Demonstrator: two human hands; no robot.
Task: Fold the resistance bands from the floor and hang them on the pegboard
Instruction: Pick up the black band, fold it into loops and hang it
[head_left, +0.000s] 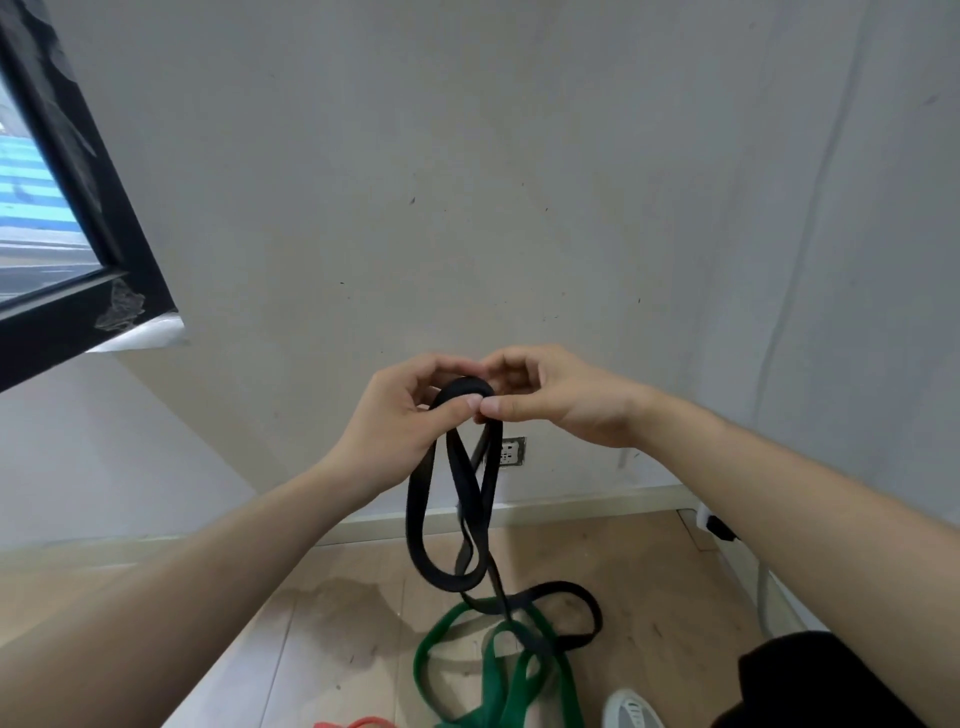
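1. Both hands are raised in front of the grey wall (519, 182), above the wall socket (511, 451), and meet thumb to thumb at the top of a black resistance band (418, 514).
2. The left hand (400, 421) has its fingers curled over the band's top bend and its thumb pressed on the strap, so it is closed on the band.
3. The right hand (556, 397) pinches the same bend from the other side, thumb tip touching the left thumb, fingers folded behind the strap.
4. From that grip the black band hangs down in several loops that cross in front of the socket; its lower end trails onto the wooden floor (649, 571) below the socket and lies in a loose curve there.
5. A green resistance band (498, 675) lies in tangled loops on the floor, farther below the socket, with the black band's trailing end lying over it.
6. A sliver of a red band (363, 722) shows at the bottom edge, below and left of the socket.
7. A dark-framed window (78, 208) sits far up and left of the socket.
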